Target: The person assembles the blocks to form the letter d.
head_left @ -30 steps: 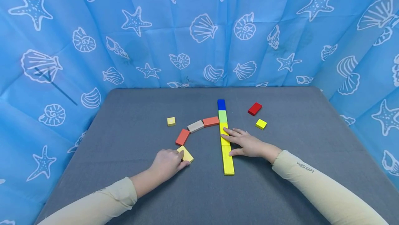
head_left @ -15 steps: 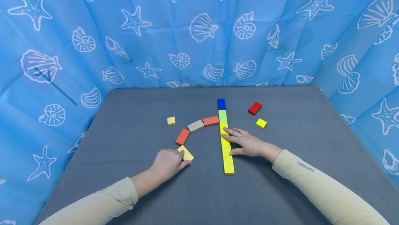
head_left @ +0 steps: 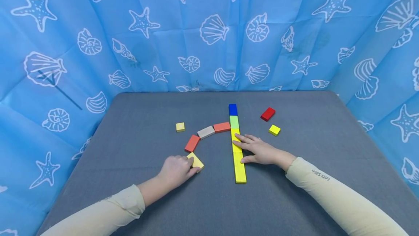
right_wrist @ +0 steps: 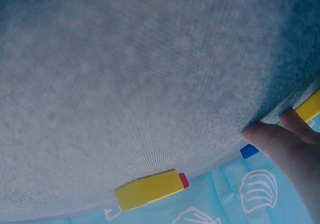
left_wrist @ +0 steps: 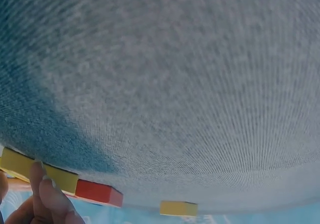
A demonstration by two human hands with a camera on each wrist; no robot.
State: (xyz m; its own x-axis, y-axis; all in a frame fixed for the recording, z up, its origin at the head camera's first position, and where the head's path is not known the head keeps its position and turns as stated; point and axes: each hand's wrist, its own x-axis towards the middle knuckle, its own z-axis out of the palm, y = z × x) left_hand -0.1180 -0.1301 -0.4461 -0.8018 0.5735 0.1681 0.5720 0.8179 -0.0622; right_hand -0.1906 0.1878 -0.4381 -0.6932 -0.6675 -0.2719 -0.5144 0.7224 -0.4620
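Note:
In the head view my left hand point(head_left: 175, 171) grips a pale yellow block point(head_left: 197, 162) between thumb and fingers, with part of the block hidden under them. Its far corner meets an orange-red block point(head_left: 192, 143). A grey-beige block point(head_left: 206, 132) and another orange-red block point(head_left: 222, 127) carry the curve on to a straight row. That row holds a blue block point(head_left: 232, 110), a light green block point(head_left: 234, 122), a yellow block point(head_left: 236, 135) and a nearer yellow block point(head_left: 240, 170). My right hand point(head_left: 262, 151), fingers spread, rests its fingertips on the row's yellow blocks.
A small pale yellow block point(head_left: 180, 127) lies left of the curve. Right of the row are a dark red block point(head_left: 268, 114) and a small yellow block point(head_left: 274, 130). The grey table point(head_left: 140, 119) ends at a blue curtain point(head_left: 183, 18) with shell prints.

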